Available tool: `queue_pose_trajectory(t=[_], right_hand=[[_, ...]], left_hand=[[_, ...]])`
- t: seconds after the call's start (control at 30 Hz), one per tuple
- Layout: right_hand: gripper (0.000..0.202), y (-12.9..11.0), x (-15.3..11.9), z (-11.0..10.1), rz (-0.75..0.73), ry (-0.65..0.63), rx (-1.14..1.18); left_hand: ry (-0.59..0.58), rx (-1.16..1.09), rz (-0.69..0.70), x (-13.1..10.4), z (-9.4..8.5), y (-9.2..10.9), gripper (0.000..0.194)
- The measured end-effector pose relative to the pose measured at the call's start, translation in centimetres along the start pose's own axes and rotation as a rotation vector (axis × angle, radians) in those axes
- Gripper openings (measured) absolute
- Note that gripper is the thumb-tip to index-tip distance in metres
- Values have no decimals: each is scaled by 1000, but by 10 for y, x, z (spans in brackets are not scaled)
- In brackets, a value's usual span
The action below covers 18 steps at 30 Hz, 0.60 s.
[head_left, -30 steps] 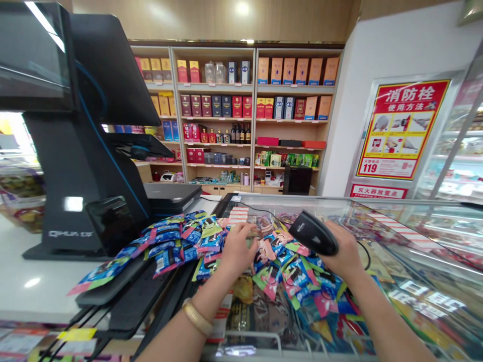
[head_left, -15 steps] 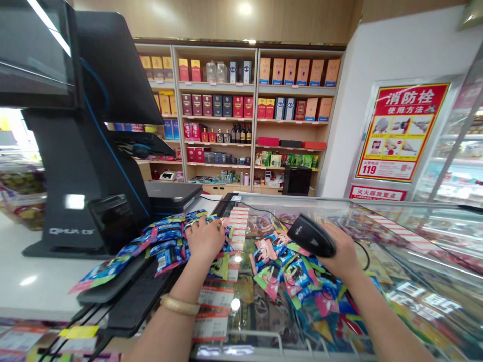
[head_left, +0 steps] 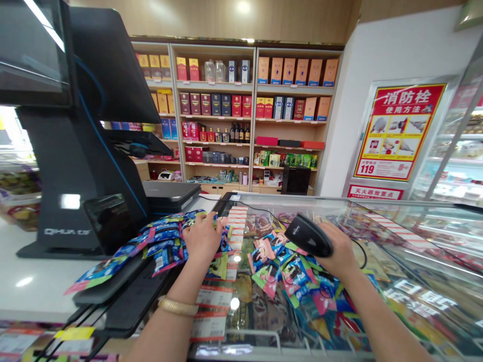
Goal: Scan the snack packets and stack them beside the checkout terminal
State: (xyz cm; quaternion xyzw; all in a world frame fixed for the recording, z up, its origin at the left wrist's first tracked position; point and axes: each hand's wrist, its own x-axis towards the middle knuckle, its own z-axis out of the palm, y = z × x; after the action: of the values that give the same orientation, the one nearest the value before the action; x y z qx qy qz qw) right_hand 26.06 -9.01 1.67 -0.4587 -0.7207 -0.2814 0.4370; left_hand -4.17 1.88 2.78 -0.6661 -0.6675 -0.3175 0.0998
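My left hand (head_left: 203,239) lies on a pile of blue, pink and green snack packets (head_left: 166,239). Its fingers are bent down over the packets at the pile's right end, with the tips partly hidden. In my right hand (head_left: 337,251) is a black handheld barcode scanner (head_left: 309,236), its head angled up and to the left. Beneath the scanner, a second heap of similar snack packets (head_left: 298,276) rests on the glass top of a display case (head_left: 260,322). The trigger side of the scanner is hidden.
A black checkout terminal (head_left: 90,166) towers at the left on a white counter (head_left: 30,276). Black cables (head_left: 66,329) run down the counter's front. Red-and-white price labels (head_left: 213,296) line the glass. Behind stand shelves (head_left: 215,88) of boxed goods and a red fire-hydrant poster (head_left: 402,133).
The whole view has shifted very slightly to the left. My left hand's fingers have bent a little on the packets; the scanner stays over the right heap.
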Motion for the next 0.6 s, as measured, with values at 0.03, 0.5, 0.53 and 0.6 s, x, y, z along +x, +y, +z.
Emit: queue_pose_trajectory(t=[0.03,0.5,0.53,0.6], right_hand=[[8,0,0,0,2,-1,2],[12,2,-1,1,5,-8,2],[12,1,-1,1,7,-7,1],[12,1,-1,1,9,-4,-1]], left_hand=[[-3,-14,4,1,0,0,38],[125,-389,31,7,5,-7,33],[166,-503,12,8,5,-7,35],[202,-758,-60,9,7,-3,38]])
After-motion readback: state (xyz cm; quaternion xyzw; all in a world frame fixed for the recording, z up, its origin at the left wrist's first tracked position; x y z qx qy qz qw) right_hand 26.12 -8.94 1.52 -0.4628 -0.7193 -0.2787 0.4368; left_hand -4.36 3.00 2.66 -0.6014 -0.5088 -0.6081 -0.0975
